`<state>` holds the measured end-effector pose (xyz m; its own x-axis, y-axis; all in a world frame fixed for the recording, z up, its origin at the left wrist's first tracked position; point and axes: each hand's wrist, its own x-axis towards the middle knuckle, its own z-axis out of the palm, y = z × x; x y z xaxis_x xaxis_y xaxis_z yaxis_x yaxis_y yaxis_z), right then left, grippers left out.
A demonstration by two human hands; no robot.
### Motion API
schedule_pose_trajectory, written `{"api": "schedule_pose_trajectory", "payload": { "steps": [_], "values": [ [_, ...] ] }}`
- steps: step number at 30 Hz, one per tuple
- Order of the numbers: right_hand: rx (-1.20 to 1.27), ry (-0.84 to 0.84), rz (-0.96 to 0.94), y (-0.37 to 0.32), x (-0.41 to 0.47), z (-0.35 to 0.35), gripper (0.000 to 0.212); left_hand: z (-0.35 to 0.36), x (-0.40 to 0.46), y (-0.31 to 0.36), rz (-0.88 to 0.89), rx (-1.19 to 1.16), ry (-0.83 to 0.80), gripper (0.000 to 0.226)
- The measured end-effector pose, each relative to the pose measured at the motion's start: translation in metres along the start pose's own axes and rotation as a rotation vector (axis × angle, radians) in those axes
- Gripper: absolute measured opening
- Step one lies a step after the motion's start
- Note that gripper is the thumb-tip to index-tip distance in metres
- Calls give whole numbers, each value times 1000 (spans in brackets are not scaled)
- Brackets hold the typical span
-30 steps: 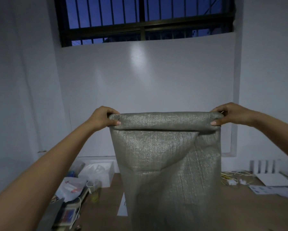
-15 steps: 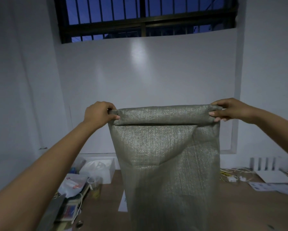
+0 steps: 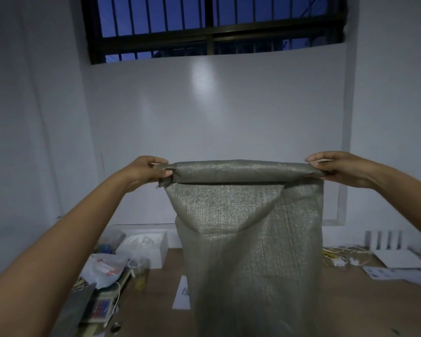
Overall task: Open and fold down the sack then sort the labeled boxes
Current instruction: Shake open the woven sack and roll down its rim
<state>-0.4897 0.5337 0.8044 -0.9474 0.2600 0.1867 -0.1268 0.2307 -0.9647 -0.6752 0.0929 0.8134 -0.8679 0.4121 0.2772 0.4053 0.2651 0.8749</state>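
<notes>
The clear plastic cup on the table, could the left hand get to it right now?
Probably not yet: the left hand grips the sack roll. The cup stands unobstructed below.

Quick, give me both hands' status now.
Left hand: grips the left end of the sack's rolled top.
Right hand: pinches the right end of that roll.

The sack [image 3: 248,239] is cut off by the bottom edge, hiding most of a paper sheet [image 3: 181,296] whose print is unreadable.
</notes>
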Motion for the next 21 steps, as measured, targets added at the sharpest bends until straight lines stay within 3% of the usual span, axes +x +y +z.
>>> {"api": "schedule_pose_trajectory", "payload": {
  "steps": [3, 6, 12, 16, 21],
  "values": [
    [-12, -3, 25, -1, 0, -3, 42, -1, -3, 2, -65, -90, -11, 36],
    [-9, -2, 27, -3, -3, 2, 66, 0, -1, 0, -94, -69, 90, 43],
    [-253, -42, -10, -4, -6, 6, 90, 5, 1, -3, -54, -61, 188, 14],
    [-498, -14, -101, -1, -3, 5, 90, -1, 3, -9, -10, 104, 146, 43],
    [-868, 72, -222, 4, 2, 8, 84, -4, 3, -11, 83, 439, 28, 58]
  ]
}}
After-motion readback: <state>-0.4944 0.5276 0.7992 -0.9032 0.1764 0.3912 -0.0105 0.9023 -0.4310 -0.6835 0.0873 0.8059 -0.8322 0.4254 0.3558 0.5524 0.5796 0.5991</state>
